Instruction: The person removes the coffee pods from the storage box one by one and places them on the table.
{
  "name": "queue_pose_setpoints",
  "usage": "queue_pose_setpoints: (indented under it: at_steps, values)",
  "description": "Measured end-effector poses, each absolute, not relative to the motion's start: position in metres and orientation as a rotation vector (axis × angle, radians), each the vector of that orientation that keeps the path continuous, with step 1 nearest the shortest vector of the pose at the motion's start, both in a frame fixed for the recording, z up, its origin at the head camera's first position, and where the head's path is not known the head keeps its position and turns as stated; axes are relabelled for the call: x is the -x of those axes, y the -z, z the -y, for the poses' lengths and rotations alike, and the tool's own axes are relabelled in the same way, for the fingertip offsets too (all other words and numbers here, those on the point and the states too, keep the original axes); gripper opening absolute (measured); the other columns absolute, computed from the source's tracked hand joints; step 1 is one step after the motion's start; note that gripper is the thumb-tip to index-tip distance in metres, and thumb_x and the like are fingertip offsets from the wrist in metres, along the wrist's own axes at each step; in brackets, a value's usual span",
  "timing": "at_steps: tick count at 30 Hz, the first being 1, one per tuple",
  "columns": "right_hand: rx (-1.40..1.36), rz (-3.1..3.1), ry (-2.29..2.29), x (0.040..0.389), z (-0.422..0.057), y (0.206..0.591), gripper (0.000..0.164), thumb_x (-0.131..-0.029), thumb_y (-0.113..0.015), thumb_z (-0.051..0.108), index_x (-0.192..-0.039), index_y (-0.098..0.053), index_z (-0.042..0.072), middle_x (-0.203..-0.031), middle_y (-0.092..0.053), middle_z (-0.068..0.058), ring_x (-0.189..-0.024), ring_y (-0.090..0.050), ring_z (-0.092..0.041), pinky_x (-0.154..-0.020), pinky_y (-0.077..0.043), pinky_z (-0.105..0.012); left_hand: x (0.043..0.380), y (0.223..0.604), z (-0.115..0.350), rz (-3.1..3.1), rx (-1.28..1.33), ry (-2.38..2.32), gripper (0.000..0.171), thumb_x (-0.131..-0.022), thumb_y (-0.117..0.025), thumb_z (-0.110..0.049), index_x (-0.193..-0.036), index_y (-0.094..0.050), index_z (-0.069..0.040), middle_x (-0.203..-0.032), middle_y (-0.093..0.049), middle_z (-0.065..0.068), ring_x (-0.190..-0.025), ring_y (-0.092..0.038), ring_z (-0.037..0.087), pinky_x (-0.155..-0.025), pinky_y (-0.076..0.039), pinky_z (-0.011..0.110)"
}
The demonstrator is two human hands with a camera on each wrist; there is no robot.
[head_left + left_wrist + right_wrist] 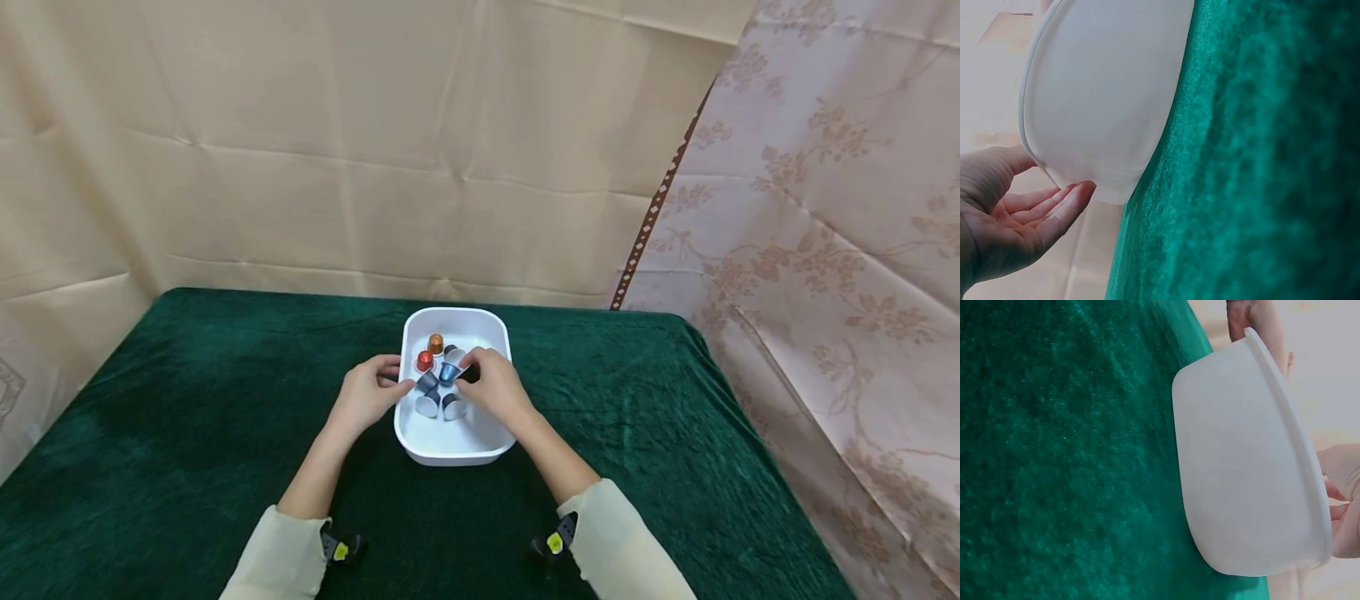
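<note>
A white plastic tub [459, 446] stands on the green cloth with several coffee capsules in it. My left hand [367, 393] holds the tub's left rim, thumb over the edge and fingers along the outer wall; the left wrist view shows this grip from below. Inside the tub, my right hand [495, 385] pinches a blue capsule [447, 374] between thumb and fingers, tilted among the others. A red capsule [425, 360] and a copper capsule [436, 342] stand bottom up near the far left. Dark capsules [453, 407] lie nearer me. In the right wrist view the tub's wall hides the capsules.
Dark green velvet cloth [225, 400] covers the table on both sides of the tub. Behind it hangs a beige curtain [337, 167], with a floral curtain [840, 250] at the right. Both sleeved forearms bear small black wrist devices.
</note>
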State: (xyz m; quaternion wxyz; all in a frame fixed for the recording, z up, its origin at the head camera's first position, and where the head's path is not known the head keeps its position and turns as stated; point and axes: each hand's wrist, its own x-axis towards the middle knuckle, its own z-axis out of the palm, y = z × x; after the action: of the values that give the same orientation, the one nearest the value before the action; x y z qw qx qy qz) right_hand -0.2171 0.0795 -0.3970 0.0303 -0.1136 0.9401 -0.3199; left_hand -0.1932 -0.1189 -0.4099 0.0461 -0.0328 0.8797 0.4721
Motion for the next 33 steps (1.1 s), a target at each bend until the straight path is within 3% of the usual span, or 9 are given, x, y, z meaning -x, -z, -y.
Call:
queue_pose_setpoints:
  at_steps: [13,33]
  values:
    - [0.36,-2.935,1.051,0.214,-0.09,0.393,0.025,-0.081,-0.072,0.019,-0.102,-0.064,0.008,-0.088,-0.059,-0.006,-0.077,-0.051,-0.016,-0.064,-0.043,-0.025,0.195,0.413,0.12,-2.686,0.096,-1.44,0.049,-0.087,-0.064,-0.022,-0.13,-0.05,-0.005,-0.118,-0.06,0.017,-0.094,-0.063,0.024,-0.075,-0.056,0.031]
    - [0.292,-2.977,1.099,0.211,-0.108,0.388,0.026,-0.081,-0.072,0.019,-0.103,-0.063,0.009,-0.094,-0.059,-0.007,-0.08,-0.052,-0.018,-0.069,-0.047,-0.027,0.197,0.413,0.121,-2.672,0.103,-1.434,0.05,-0.088,-0.064,-0.023,-0.132,-0.048,-0.006,-0.12,-0.059,0.016,-0.097,-0.063,0.024,-0.077,-0.055,0.031]
